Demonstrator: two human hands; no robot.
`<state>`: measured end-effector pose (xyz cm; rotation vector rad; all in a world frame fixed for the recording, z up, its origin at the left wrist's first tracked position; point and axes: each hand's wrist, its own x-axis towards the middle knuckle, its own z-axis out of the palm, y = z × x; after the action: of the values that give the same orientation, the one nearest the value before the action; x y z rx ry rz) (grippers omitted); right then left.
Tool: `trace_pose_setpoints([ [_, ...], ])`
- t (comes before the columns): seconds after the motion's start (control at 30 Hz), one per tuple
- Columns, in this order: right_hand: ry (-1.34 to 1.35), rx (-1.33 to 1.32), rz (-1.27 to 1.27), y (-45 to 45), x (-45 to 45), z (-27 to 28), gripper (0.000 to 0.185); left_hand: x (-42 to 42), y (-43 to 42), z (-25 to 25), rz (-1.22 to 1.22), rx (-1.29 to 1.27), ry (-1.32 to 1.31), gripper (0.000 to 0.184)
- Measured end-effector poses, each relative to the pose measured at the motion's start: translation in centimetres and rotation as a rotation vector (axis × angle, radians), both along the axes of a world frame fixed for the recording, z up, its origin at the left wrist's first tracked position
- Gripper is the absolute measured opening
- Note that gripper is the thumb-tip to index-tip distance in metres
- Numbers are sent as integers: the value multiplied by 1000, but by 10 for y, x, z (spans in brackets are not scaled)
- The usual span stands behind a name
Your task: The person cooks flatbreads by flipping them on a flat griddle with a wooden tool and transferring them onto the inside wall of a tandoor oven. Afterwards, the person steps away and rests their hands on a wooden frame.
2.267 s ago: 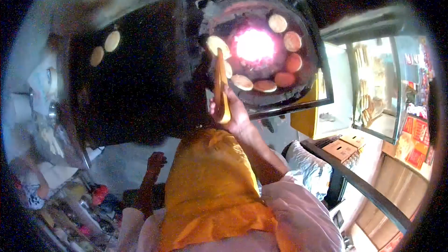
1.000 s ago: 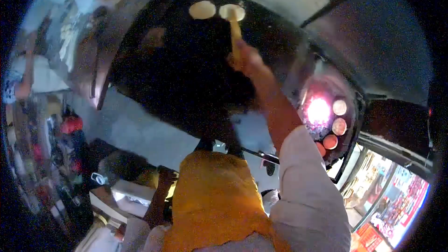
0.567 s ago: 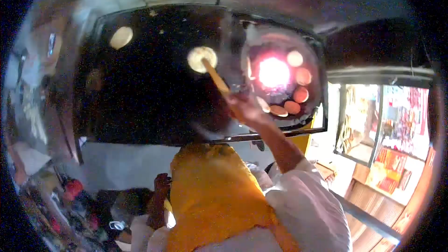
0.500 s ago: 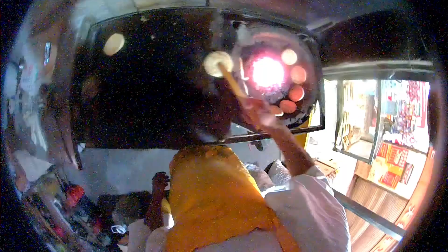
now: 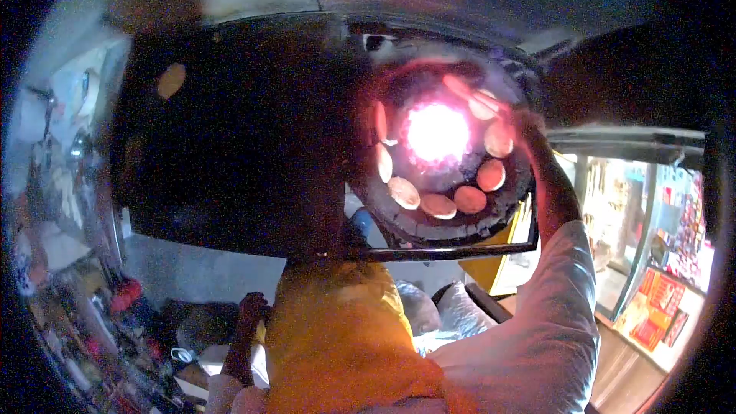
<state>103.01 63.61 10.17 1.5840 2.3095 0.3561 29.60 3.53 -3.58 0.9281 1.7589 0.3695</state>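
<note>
My right hand [image 5: 524, 124] reaches over the right side of a round fire pit or oven [image 5: 491, 211] with a bright glow at its middle. It is closed on a thin wooden stick [image 5: 491, 102], which points left across a round flatbread [image 5: 481, 110] at the upper right. Several more flat rounds stand or lie in a ring about the glow, among them a bread round [image 5: 403, 193] at the lower left. Down beside the yellow cloth hangs my left hand [image 5: 254, 307], away from the oven; its fingers are too dark to make out.
A dark counter [image 5: 230, 153] spreads left of the oven, with one pale round [image 5: 172, 80] at its far left. A metal edge [image 5: 429, 251] runs along the front. Bags [image 5: 464, 314] lie below, and a bright shop opening [image 5: 613, 207] is at the right.
My right hand has moved right and up, from the counter to the oven's far right side. The round at the stick's end has left the counter. More of the ring shows now.
</note>
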Motion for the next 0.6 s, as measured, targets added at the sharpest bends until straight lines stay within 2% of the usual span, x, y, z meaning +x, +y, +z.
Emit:
trace_pose_setpoints([
  [0.03,55,5,11,6,-4,-6,32,-5,-23,-18,-614,257,534,19],
  [0.1,183,-83,-72,28,-3,-22,42,15,1,32,-676,151,451,20],
  [0.13,114,-63,57,44,4,-42,45,22,6,51,-742,63,353,21],
  [0.17,115,-72,62,50,19,-58,45,27,11,63,-730,28,307,21],
  [0.3,21,-114,-154,28,-45,59,52,21,-4,39,-543,-6,190,20],
  [0.4,74,-53,-258,21,-35,65,53,13,-3,20,-342,-41,72,19],
  [0.53,583,-57,-146,-4,-52,56,51,1,-14,-35,-6,-124,-130,18],
  [0.6,855,-264,-111,-36,-106,47,50,21,32,20,458,-238,-320,17],
])
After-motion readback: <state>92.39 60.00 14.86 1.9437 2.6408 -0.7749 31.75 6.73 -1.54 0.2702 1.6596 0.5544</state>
